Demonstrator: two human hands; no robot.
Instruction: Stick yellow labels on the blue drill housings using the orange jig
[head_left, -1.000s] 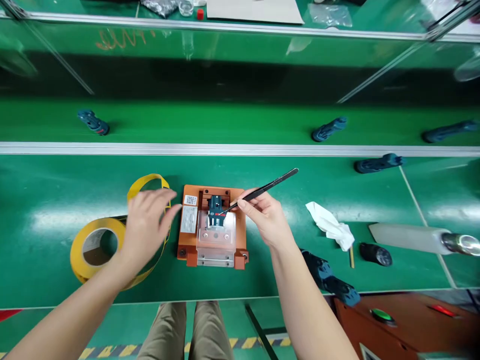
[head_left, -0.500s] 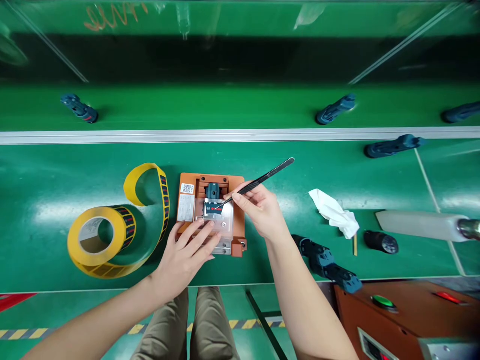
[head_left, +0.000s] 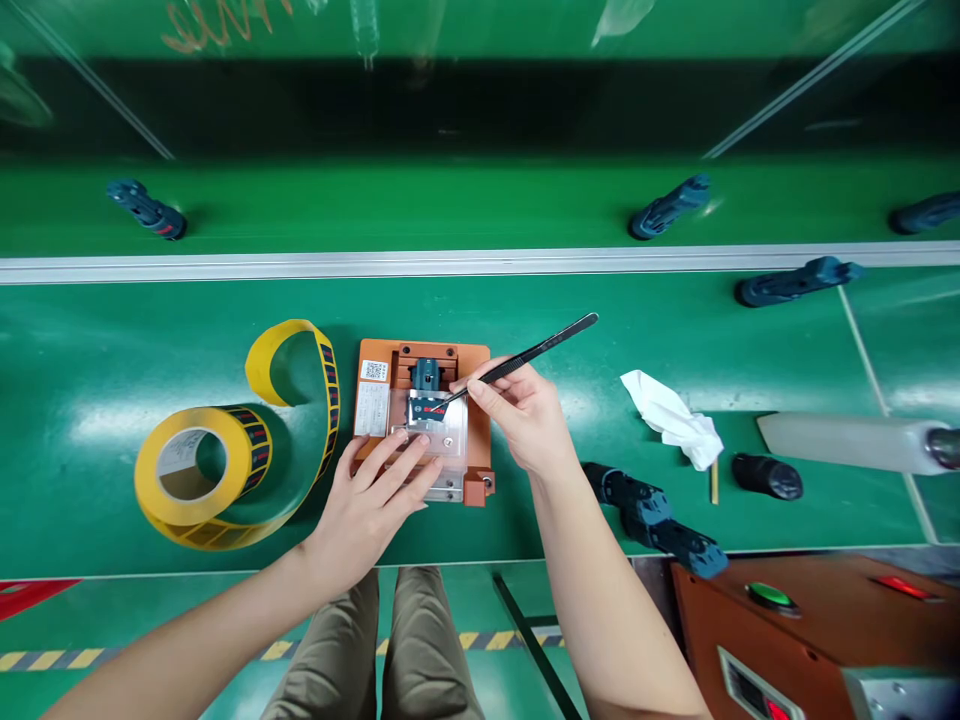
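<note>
Black tweezers (head_left: 536, 350) slant across my right hand (head_left: 521, 415), pinched between thumb and fingers. Their tips touch or hover just over a dark blue label (head_left: 427, 409) with red lettering. That label lies in the window of a clear plastic plate (head_left: 450, 445) on an orange fixture (head_left: 480, 400). A dark blue tool part (head_left: 426, 374) sits in the fixture, partly covered by the plate. My left hand (head_left: 375, 500) rests with fingers spread on the lower part of the plate and fixture.
A yellow label roll (head_left: 157, 470) with a loose curling strip stands left. To the right lie a white tissue (head_left: 671, 420), a dark blue tool (head_left: 660, 520), a black cylinder (head_left: 766, 476) and a whitish bottle (head_left: 840, 442). An orange-brown box (head_left: 825, 610) with a green button borders the bench.
The view has shifted slightly. Both hands keep nearly the same pose, and the tweezers stay at the label with only a tiny movement.
</note>
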